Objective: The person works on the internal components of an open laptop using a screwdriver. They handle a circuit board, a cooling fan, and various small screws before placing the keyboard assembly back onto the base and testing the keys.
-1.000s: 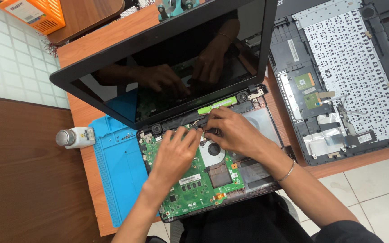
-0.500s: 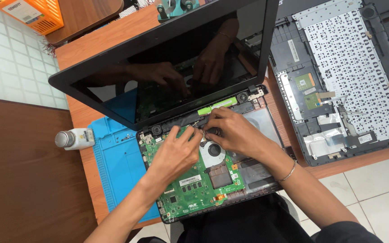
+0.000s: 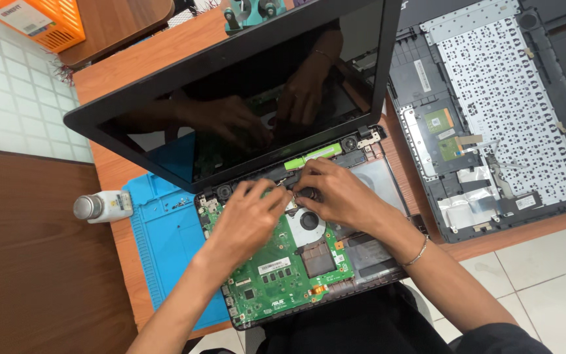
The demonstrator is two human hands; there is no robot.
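I see the opened laptop (image 3: 296, 216) at the desk's (image 3: 145, 65) near edge, lid raised and dark, keyboard cover off, green motherboard (image 3: 276, 269) and round fan (image 3: 308, 221) exposed; part of its base overhangs that edge.

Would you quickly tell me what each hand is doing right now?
Left hand: fingers curled down on the laptop near its hinge; a grasp cannot be told.
Right hand: fingers pinched at the same spot; what it holds cannot be told.

Dark laptop screen (image 3: 244, 98) tilted open, centre; white label on orange crate (image 3: 24, 16), top left.
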